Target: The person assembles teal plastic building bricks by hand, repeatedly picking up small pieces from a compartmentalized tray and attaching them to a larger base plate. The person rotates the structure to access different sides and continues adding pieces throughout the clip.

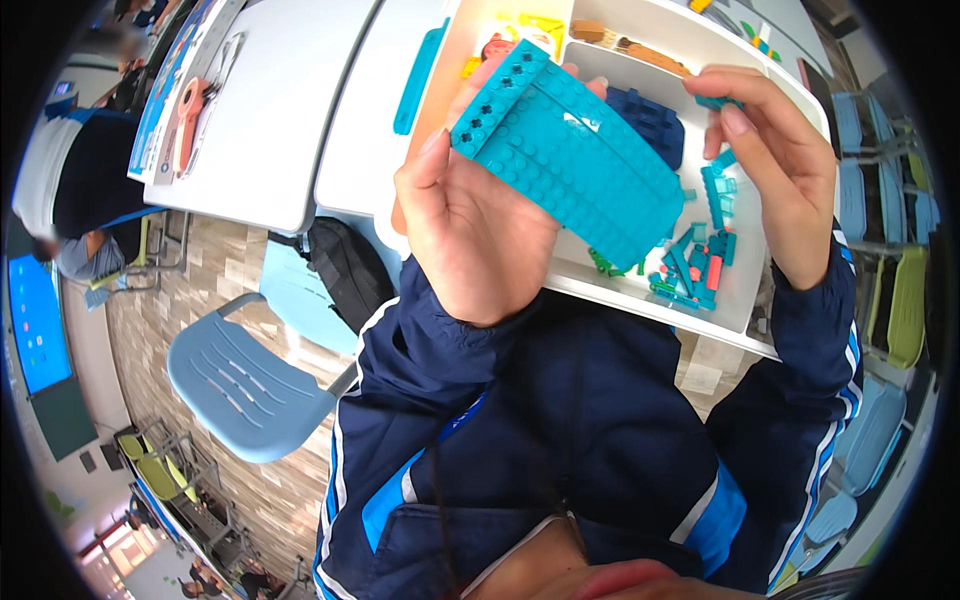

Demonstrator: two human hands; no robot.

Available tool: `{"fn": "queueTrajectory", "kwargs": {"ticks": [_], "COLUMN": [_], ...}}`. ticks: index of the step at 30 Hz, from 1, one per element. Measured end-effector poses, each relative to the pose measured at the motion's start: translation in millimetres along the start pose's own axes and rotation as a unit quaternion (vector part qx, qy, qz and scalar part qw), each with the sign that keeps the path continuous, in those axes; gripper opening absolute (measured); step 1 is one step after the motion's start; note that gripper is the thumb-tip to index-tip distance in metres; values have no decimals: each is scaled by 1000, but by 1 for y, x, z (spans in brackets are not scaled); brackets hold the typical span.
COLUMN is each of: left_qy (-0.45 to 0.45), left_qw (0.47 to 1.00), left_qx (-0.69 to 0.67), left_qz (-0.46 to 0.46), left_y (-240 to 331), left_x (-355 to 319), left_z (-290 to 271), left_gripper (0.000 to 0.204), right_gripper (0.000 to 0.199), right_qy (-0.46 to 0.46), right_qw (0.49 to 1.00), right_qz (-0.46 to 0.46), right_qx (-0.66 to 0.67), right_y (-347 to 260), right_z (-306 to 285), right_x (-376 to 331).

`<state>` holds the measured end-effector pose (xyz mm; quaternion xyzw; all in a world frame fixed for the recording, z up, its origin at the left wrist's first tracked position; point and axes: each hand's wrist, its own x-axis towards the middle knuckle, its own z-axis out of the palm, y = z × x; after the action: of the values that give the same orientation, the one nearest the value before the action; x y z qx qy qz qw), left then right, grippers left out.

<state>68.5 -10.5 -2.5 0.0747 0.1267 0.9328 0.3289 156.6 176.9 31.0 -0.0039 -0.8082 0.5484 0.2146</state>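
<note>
My left hand (490, 240) holds a wide teal building-brick panel (590, 160), tilted, with rows of studs and a row of holed bricks along its upper left edge. My right hand (785, 160) pinches a small teal brick (718, 102) between thumb and fingertips, apart from the panel. Beneath both hands is a white compartmented tray (740, 285). Loose teal bricks (690, 270) and a few coral pieces lie in its near compartment, partly hidden by the panel. A dark blue studded part (650, 120) lies behind the panel.
Yellow pieces (540, 30) and brown pieces (650, 52) fill the tray's far compartments. A long teal part (421, 80) lies on the white table (265, 100) to the left. A blue chair (250, 385) and black bag (350, 270) are lower left. Another person (90, 190) is at far left.
</note>
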Motion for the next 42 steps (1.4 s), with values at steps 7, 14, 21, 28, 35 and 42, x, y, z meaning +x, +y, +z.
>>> {"fn": "queueTrajectory", "kwargs": {"ticks": [7, 14, 21, 28, 35, 42], "left_qy": [-64, -112, -85, -104, -57, -80], "left_qw": [978, 973, 961, 962, 975, 986], "left_qx": [49, 97, 232, 251, 208, 121], "left_qz": [190, 175, 124, 16, 50, 81], "left_y": [-5, -3, -8, -9, -5, -3], "left_x": [-4, -4, 2, 3, 3, 0], "left_z": [-12, -15, -7, -1, -2, -6], "left_gripper": [72, 68, 76, 75, 73, 74], "right_gripper": [19, 36, 32, 31, 26, 20], "right_qy": [-128, -81, -119, -226, -194, -82], "right_qw": [989, 898, 834, 804, 827, 746], "right_qz": [46, -222, -294, -374, -337, -80], "right_qx": [-61, -372, -452, -404, -406, -655], "right_y": [-7, 2, 13, 22, 14, 31], "right_z": [10, 33, 39, 30, 1, -58], "right_x": [-5, -20, -25, -27, -5, -9]}}
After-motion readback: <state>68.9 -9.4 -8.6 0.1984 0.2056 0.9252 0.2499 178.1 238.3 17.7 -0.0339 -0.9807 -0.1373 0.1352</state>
